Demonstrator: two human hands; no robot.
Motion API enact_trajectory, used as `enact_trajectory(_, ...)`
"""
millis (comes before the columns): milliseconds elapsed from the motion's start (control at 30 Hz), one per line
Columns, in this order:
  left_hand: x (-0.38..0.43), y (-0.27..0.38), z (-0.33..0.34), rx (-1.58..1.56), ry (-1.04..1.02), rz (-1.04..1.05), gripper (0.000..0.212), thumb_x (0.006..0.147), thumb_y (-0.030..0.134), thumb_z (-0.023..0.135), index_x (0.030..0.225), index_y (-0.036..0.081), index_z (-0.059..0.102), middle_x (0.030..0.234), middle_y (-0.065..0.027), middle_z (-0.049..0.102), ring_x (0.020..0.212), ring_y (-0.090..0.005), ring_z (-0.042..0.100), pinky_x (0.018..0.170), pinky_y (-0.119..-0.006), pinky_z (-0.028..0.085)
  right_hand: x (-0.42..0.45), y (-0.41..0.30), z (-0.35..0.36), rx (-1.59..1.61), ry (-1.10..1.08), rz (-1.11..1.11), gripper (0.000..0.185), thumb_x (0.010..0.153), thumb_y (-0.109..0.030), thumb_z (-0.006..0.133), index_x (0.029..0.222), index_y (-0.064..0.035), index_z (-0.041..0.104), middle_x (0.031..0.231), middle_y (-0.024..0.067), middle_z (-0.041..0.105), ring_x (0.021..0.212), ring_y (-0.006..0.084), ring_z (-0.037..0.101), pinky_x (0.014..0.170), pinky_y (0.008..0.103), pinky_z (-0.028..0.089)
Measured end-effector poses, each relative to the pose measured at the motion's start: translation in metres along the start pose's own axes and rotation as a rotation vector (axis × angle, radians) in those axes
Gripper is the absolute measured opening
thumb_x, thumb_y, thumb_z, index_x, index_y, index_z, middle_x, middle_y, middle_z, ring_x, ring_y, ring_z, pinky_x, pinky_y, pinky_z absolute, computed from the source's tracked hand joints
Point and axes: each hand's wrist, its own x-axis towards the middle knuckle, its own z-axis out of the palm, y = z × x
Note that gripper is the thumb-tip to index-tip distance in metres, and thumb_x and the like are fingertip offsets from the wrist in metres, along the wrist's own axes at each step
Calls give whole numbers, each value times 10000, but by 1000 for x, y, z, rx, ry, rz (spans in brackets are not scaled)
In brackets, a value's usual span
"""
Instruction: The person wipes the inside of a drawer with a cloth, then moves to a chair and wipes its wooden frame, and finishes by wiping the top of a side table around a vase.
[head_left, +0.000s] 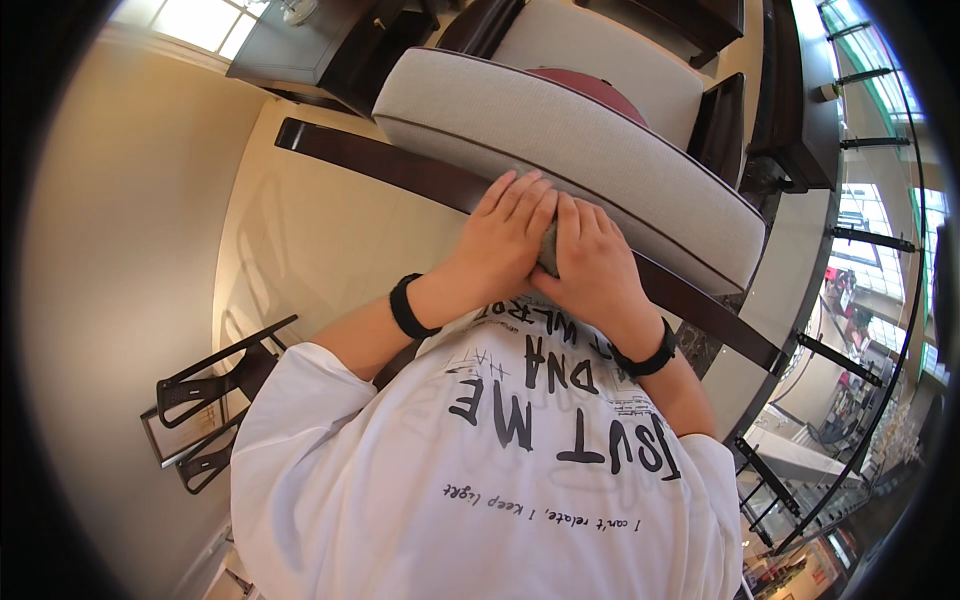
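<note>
My left hand (510, 232) and my right hand (600, 259) are side by side, palms down, at the dark wooden top rail (390, 161) of an armchair's back. Between and under them shows a small part of a grey, soft-looking object (550, 251), perhaps a folded cloth; the rest is hidden by my fingers. Both hands hold it, with their fingertips by the lower edge of the light grey back cushion (570, 142). A black band circles each wrist.
Beyond the cushion are the armchair's seat (600, 45), a red round cushion (592, 90) and dark armrests. A dark cabinet (292, 45) stands at upper left. Black metal brackets (217, 382) are at left, by a wall. Glass panels with black fittings and a cable (911, 195) run along the right.
</note>
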Motion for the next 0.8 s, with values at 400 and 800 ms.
enact_trajectory(400, 24, 67, 17, 70, -43, -13, 668, 721, 271, 633, 1286, -7, 408, 1335, -169, 445, 1296, -315, 381, 1104, -447, 252, -52, 47, -27, 13, 95, -125, 616, 608, -240, 716, 1081, 76, 479, 1025, 178, 552, 971, 306, 538, 892, 383, 427)
enact_trajectory(800, 76, 240, 98, 65, -10, 26, 691, 727, 298, 626, 1299, -18, 403, 1369, -180, 423, 1309, -299, 376, 1106, -424, 252, -203, 146, -102, -153, 101, -41, 702, 627, -257, 735, 1172, 85, 454, 1094, 195, 539, 1066, 325, 514, 999, 405, 379)
